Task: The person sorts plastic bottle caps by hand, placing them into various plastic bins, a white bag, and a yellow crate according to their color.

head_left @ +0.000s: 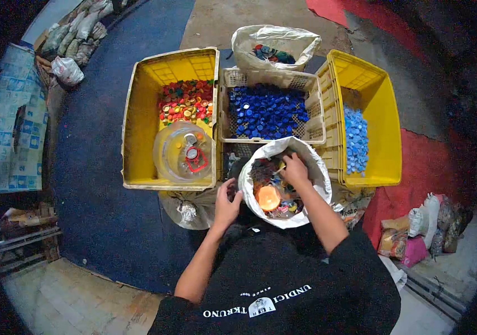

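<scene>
The right hand (294,169) reaches inside the white sack (291,222), its fingers at the mixed items (283,212); whether they pinch any, I cannot tell. The orange piece (268,197) lies nearer the body. The left hand (227,203), thumb and fingers apart, is just beside the rim.

The white sack (247,188) gapes open, a round orange piece (268,198) lying among jumbled, multicoloured bits (293,207) inside.
</scene>
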Motion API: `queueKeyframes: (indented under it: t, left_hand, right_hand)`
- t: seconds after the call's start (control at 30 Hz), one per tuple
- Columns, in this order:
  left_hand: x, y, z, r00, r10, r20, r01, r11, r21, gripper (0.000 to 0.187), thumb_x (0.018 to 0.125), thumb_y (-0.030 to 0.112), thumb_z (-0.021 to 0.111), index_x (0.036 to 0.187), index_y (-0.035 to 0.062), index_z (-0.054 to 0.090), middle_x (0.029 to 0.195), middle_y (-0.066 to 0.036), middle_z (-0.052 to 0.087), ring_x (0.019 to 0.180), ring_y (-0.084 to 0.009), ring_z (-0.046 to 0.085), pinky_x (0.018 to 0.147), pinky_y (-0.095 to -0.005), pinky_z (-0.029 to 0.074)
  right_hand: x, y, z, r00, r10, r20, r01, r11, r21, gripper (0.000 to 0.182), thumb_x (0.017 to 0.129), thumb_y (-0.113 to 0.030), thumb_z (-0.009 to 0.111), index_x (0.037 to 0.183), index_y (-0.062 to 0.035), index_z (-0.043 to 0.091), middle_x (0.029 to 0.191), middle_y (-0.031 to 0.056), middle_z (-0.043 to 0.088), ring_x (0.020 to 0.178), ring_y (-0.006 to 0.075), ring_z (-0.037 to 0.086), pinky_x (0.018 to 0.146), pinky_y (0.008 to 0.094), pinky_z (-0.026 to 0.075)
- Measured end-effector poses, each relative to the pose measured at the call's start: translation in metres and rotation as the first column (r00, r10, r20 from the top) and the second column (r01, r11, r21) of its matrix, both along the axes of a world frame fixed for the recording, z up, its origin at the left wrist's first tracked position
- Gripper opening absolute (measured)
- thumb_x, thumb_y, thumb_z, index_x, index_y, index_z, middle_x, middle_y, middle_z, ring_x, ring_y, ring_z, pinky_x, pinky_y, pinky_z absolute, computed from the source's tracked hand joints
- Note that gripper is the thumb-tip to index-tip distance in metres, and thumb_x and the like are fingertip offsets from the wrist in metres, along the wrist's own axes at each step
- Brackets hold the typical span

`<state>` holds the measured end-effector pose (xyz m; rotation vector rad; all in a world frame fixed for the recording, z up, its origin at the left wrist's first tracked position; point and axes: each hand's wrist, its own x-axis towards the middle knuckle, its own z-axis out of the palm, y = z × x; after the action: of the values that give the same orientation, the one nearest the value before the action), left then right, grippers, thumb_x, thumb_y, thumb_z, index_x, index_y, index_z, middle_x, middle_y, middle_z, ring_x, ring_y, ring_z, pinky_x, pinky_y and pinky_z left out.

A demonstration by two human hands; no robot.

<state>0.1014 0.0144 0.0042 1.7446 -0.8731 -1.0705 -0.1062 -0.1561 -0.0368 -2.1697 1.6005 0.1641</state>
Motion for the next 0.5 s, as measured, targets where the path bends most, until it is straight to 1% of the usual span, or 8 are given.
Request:
queueKeyframes:
  t: [0.03,0.1,0.13,0.2,0.23,0.33,0.37,0.5]
  left_hand:
    - [-0.004,-0.008,0.011,0.997,0.052,0.056,-0.049,0.997,-0.057,0.041,0.084,0.012,0.064,0.121,0.0011,0.053,0.103,-0.012,0.055,0.091,-0.0188,0.055,0.082,-0.0317,0.047]
    - [-0.011,-0.02,0.033,0.976,0.095,0.196,-0.058,0.981,-0.185,0.028,0.084,0.008,0.061,0.111,0.0005,0.057,0.099,-0.01,0.052,0.089,-0.0181,0.056,0.079,-0.0307,0.047]
    - [-0.016,-0.027,0.04,0.982,0.106,0.157,-0.064,0.966,-0.25,0.025,0.083,0.007,0.061,0.107,0.0005,0.059,0.095,-0.01,0.055,0.084,-0.0174,0.058,0.074,-0.0291,0.048]
    - [-0.024,-0.039,0.039,0.994,0.021,0.111,0.016,0.945,-0.327,0.022,0.082,0.007,0.063,0.103,0.0006,0.06,0.088,-0.01,0.06,0.076,-0.0162,0.061,0.069,-0.0275,0.049]
    - [-0.029,-0.043,0.04,0.993,-0.068,0.097,0.093,0.955,-0.281,0.022,0.082,0.008,0.064,0.102,0.0006,0.061,0.084,-0.009,0.063,0.073,-0.0149,0.062,0.067,-0.0269,0.049]
    - [-0.049,-0.058,0.049,0.921,-0.387,0.054,0.39,0.904,-0.176,0.025,0.083,0.014,0.066,0.104,0.0002,0.062,0.09,-0.012,0.065,0.076,-0.0188,0.065,0.067,-0.0295,0.052]
    - [-0.057,-0.06,0.042,0.885,-0.435,0.165,0.462,0.864,-0.199,0.03,0.084,0.021,0.067,0.105,-0.0001,0.063,0.089,-0.014,0.066,0.077,-0.0241,0.066,0.069,-0.0324,0.053]
    - [-0.076,-0.057,0.032,0.839,-0.522,0.154,0.535,0.843,-0.059,0.039,0.081,0.028,0.069,0.108,0.0004,0.064,0.094,-0.018,0.068,0.082,-0.0271,0.068,0.071,-0.0324,0.053]
  right_hand:
    - [-0.012,0.011,0.004,0.975,-0.006,0.223,0.037,0.99,-0.136,0.048,0.068,-0.015,0.073,0.114,-0.0087,0.059,0.127,0.0144,0.05,0.103,0.0333,0.058,0.085,0.0425,0.05]
    - [-0.035,0.038,0.029,0.967,0.02,0.253,0.034,0.978,-0.204,0.047,0.069,-0.017,0.072,0.113,-0.0088,0.06,0.126,0.015,0.051,0.103,0.0341,0.058,0.087,0.0423,0.049]
    - [-0.043,0.048,0.042,0.955,0.058,0.291,0.024,0.963,-0.27,0.045,0.069,-0.018,0.072,0.112,-0.0088,0.06,0.125,0.0156,0.052,0.103,0.0349,0.058,0.089,0.0422,0.048]
    - [-0.056,0.075,0.05,0.921,0.018,0.388,0.075,0.972,-0.223,0.045,0.069,-0.018,0.072,0.112,-0.0089,0.06,0.121,0.0157,0.055,0.103,0.0348,0.058,0.09,0.0417,0.046]
    - [-0.06,0.084,0.054,0.876,-0.009,0.483,0.105,0.979,-0.173,0.045,0.069,-0.019,0.071,0.112,-0.0091,0.06,0.118,0.0158,0.057,0.103,0.0347,0.058,0.092,0.0411,0.045]
    - [-0.058,0.104,0.078,0.867,-0.185,0.463,0.232,0.972,-0.046,0.045,0.069,-0.016,0.071,0.112,-0.0092,0.06,0.109,0.0152,0.063,0.103,0.0333,0.058,0.095,0.0411,0.042]
    - [-0.057,0.107,0.076,0.895,-0.117,0.431,0.204,0.966,-0.161,0.045,0.069,-0.014,0.07,0.113,-0.0084,0.06,0.105,0.0147,0.065,0.102,0.0327,0.058,0.093,0.0413,0.043]
    - [-0.04,0.114,0.085,0.853,-0.007,0.523,0.154,0.959,-0.238,0.048,0.069,-0.011,0.068,0.115,-0.005,0.058,0.105,0.0165,0.064,0.103,0.0339,0.058,0.092,0.0415,0.044]
